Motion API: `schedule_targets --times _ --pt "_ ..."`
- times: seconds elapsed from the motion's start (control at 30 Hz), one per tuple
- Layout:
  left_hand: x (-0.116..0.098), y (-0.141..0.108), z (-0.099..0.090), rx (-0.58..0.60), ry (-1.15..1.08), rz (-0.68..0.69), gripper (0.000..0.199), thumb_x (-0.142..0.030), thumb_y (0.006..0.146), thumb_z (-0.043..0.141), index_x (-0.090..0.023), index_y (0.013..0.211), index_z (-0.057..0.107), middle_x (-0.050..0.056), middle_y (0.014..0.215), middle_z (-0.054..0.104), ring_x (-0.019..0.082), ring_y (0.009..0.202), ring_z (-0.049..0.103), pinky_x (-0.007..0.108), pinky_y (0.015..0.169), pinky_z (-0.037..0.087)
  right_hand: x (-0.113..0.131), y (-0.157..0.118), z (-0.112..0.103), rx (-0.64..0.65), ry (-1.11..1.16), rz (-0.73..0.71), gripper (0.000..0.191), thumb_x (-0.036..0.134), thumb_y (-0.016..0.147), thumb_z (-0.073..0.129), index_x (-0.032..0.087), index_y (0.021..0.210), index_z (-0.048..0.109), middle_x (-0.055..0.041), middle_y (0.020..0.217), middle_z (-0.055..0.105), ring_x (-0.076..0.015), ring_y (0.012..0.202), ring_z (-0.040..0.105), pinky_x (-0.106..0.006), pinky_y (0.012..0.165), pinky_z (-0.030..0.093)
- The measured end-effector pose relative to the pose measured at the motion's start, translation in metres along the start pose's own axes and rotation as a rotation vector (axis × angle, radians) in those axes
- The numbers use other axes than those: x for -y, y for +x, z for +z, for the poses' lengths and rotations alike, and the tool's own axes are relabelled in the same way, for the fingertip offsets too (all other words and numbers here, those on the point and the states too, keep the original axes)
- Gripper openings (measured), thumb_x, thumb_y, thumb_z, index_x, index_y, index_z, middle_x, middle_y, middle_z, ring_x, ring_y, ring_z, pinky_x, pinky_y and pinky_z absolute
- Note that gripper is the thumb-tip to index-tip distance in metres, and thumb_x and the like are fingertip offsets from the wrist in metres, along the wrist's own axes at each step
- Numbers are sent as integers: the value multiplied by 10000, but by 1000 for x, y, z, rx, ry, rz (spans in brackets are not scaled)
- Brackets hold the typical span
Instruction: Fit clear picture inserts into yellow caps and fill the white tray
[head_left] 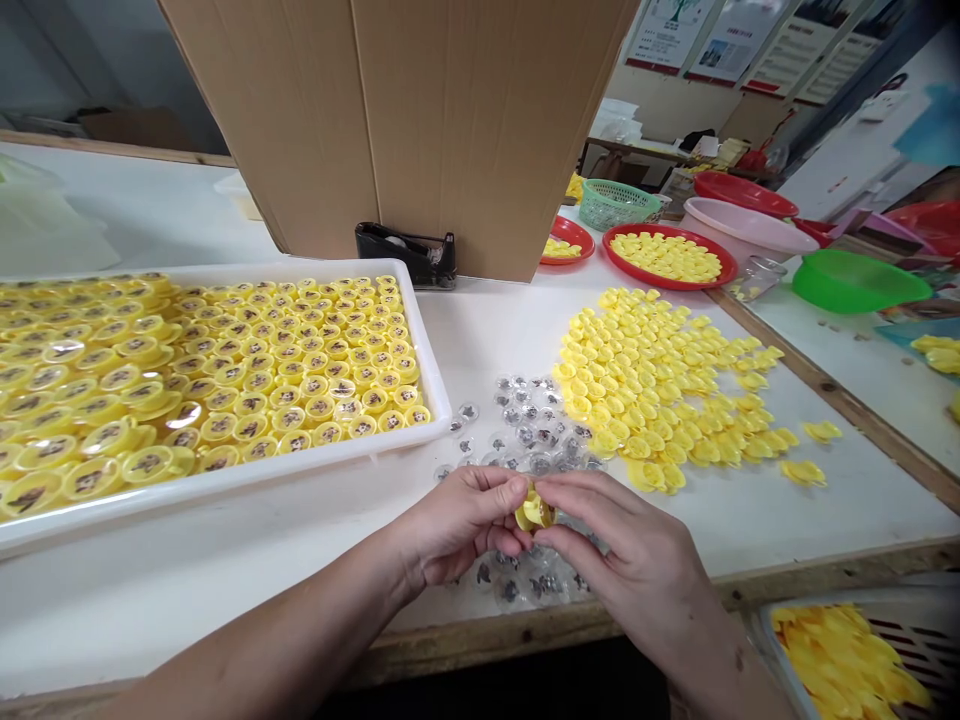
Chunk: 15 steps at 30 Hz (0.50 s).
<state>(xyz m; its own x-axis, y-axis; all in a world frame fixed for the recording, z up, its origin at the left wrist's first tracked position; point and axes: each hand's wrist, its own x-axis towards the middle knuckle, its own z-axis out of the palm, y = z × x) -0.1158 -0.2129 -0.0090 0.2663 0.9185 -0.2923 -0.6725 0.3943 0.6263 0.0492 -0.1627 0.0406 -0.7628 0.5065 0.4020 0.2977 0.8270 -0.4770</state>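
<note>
Held pc is yel, loose pcs also yel, discs clear w/ dk gray-blk prints, tray wht, its cups yel w/ dk brn pics, tape dispenser blk, cardbd brn, rnd dish red, basket lt grn, bowl brt grn.

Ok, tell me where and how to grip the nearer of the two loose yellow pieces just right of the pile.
Pinch the yellow piece by its outer edges, probably from above and the near right: it lies low on the white tabletop, edges exposed, with the pile off to its left.
</note>
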Motion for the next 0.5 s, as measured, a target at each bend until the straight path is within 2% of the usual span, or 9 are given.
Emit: schedule_targets --times 0.3,0.43,0.5 --pt "-3 -1 1 -43 65 -12 438 -412 638 788 -76 906 703 50 660 619 79 521 558 151 481 437 0 -1 5 -32 -34 -56 224 76 836 581 163 1033 642 -74 1005 653 -172 929 612 -269 820 518" --pt "-2 -7 6 -82 174 1 359 -450 679 745 -115 791 681 16 641 564 72 543 480 157 490 372 10 -2 9 -56 20 59 184 102 845 563 189 979 653 -53 938 654 -162 883 607 -260 798 523" --pt "3 -6 7 -174 222 18 378 -517 672 721 -150 668 633 -15 578 498 76 514 416 167 458 328 10 -5 16 -68 1 109 176 96 788 604 192 925 659 -37 905 647 -157 852 601 -249 790 518"
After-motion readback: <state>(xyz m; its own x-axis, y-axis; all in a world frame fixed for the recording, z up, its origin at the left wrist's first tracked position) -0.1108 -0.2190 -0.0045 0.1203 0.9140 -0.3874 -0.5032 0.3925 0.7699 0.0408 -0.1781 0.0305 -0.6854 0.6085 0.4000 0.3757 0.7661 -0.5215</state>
